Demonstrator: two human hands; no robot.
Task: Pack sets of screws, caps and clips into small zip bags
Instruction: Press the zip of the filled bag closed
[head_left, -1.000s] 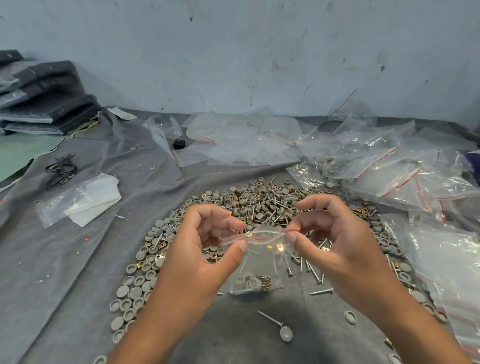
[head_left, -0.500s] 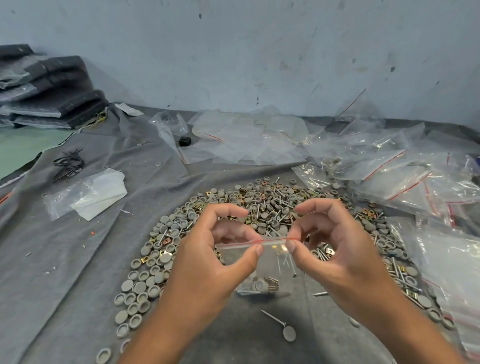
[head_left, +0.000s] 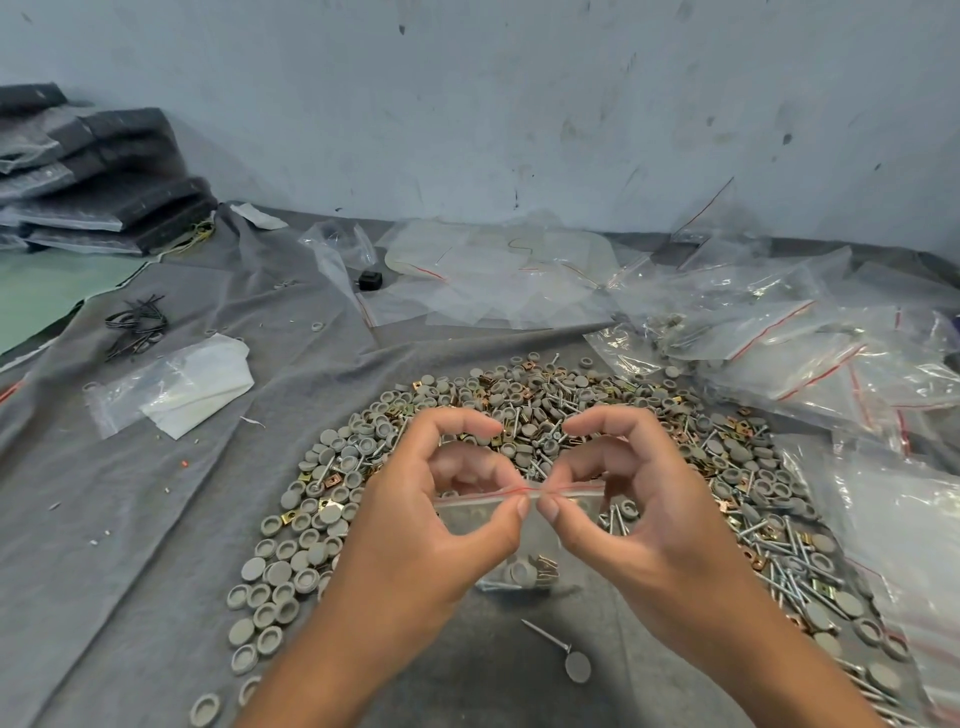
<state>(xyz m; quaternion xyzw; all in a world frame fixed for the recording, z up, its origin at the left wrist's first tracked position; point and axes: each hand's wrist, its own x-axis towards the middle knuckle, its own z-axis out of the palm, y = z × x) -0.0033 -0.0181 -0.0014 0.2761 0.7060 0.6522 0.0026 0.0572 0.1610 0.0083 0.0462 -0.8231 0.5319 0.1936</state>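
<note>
- Left hand (head_left: 415, 545): thumb and forefinger pinch the red-lined seal at the top edge of a small zip bag (head_left: 519, 540); the remaining fingers are curled behind the bag.
- Right hand (head_left: 649, 545): thumb and forefinger pinch the same seal just beside the left thumb; the two thumb tips are almost touching at mid-seal.
- Zip bag hangs from both pinches above the tabletop (head_left: 156, 493); its bottom holds grey caps, a brass-coloured clip and screws.
- Below the bag, one loose screw (head_left: 545, 635) lies touching a single grey cap (head_left: 577, 666) on the grey cloth.
- Behind and to either side of the hands: a broad pile of parts (head_left: 519, 405), grey caps, gold clips and long screws mixed, curving round in an arc.
- Right side: a heap of packed zip bags (head_left: 779, 353) with red seal lines.
- Far centre: flat empty bags (head_left: 498, 280), with a small black object (head_left: 370, 280) beside them.
- Left: a bag with white paper (head_left: 176, 384), black ties (head_left: 137, 327), and stacked dark foam sheets (head_left: 93, 176) against the wall.
</note>
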